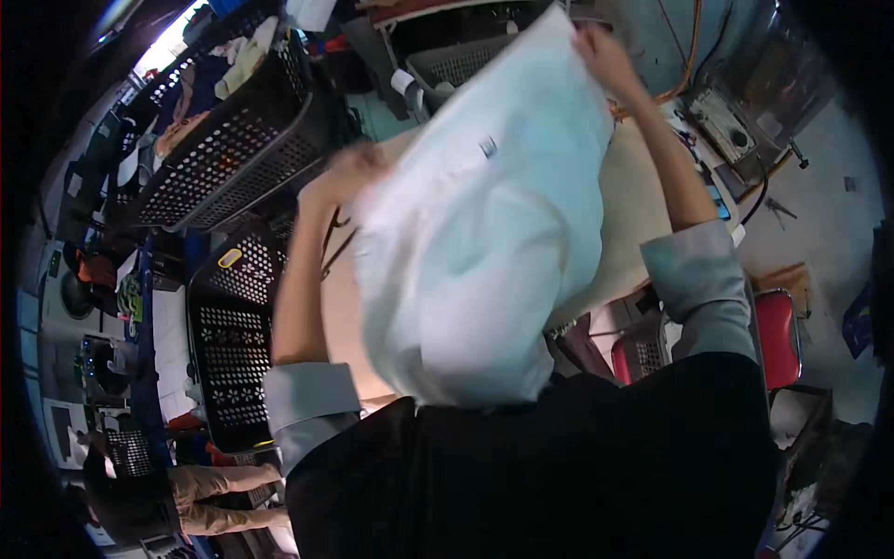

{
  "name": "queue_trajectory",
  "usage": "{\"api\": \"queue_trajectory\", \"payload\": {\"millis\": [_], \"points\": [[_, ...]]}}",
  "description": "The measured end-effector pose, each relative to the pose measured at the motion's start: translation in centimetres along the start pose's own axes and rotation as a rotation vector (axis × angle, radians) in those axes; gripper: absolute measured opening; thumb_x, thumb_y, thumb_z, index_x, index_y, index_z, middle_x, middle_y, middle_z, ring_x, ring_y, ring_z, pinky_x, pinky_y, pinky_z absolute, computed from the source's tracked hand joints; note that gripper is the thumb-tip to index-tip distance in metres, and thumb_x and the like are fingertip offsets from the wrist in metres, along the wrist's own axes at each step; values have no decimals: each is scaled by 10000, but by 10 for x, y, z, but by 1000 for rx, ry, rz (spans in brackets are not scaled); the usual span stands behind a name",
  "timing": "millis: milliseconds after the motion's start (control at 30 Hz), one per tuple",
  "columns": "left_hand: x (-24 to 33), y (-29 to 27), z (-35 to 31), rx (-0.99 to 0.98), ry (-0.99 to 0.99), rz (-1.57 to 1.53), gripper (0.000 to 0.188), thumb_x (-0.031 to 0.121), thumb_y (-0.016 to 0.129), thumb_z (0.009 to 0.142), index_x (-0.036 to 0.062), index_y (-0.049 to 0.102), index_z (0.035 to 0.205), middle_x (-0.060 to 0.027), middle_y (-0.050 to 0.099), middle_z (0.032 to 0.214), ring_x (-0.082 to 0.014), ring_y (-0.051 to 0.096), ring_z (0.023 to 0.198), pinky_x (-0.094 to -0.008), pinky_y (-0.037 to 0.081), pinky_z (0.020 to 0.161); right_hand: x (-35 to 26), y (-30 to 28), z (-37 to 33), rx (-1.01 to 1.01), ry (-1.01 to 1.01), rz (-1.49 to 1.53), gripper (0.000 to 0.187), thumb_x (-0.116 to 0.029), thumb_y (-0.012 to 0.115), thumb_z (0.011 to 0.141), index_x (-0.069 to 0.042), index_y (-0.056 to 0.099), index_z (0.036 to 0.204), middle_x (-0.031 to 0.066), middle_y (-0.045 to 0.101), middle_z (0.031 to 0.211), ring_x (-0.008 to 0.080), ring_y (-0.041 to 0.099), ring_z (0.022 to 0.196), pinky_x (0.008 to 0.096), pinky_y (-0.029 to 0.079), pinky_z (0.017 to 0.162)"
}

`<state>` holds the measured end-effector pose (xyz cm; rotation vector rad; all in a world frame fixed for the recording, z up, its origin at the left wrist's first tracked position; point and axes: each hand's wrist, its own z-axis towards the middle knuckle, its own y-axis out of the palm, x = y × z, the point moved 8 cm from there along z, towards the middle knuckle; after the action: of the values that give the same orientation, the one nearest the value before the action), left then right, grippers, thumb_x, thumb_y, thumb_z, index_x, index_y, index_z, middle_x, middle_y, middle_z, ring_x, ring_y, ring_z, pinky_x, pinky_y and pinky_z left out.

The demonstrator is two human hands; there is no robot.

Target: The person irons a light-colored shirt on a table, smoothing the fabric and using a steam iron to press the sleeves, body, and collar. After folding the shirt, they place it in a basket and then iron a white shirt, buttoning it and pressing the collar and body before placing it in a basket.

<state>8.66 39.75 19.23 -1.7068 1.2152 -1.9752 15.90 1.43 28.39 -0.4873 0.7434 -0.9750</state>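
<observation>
The white cloth is hanging over the tabletop, bunching nearer the body; it is probably handling light, soft and floppy, its edges likely offering the best hold. The right hand is pinching its far corner; the left hand is blurring at its left edge, grip unclear. A black basket is standing left.

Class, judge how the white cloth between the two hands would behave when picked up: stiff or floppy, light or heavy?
Probably floppy: the white cloth billows and creases rather than staying flat. It seems light for its size, since the right hand appears to raise one corner easily, with the blurred left hand beside its edge.
</observation>
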Motion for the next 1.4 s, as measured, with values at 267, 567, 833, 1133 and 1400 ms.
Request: {"api": "queue_trajectory", "payload": {"millis": [267, 567, 833, 1133, 1400], "points": [[-136, 210, -15, 178, -515, 2, 806, 559, 555, 705, -84, 412, 1168, -296, 502, 1093, -378, 520, 1006, -405, 412, 853, 133, 142, -254, -450, 618, -32, 363, -302, 562, 768, 14, 503, 936, 241, 569, 882, 362, 565, 829, 445, 433, 715], [-107, 232, -40, -17, -399, -708, 502, 47, 558, 754, -65, 382, 1211, -170, 523, 1096, -223, 516, 981, -306, 420, 846, 144, 141, -415, -780, 403, -13, 311, -244, 535, 743, 28, 560, 892, 244, 585, 796, 363, 574, 742, 448, 427, 670], [-20, 22, -161, 240, 116, -830, 623, -5, 627, 625, 5, 411, 1209, -138, 504, 1122, -264, 485, 1061, -375, 451, 848, -7, -97, -257, -455, 636, 754, 355, -212, 579, 805, 20, 506, 1063, 80, 581, 976, 128, 544, 841, 265, 437, 742], [-96, 56, 109, 361, -123, -60, 510, 199, 686, 669, -37, 487, 1074, -219, 578, 958, -297, 570, 897, -355, 425, 789, 124, 45, -189, -222, 544, 199, 254, -190, 555, 812, 1, 512, 974, 106, 584, 745, 252, 555, 669, 359, 431, 594], [-163, 192, 168, -152, -416, -414, 599, 290, 686, 669, -37, 467, 1121, -152, 556, 1029, -216, 559, 859, -331, 461, 695, 172, 125, -205, -286, 330, -366, 444, -209, 562, 789, -72, 414, 1185, 163, 460, 1161, 283, 432, 1084, 444, 369, 838]]}}
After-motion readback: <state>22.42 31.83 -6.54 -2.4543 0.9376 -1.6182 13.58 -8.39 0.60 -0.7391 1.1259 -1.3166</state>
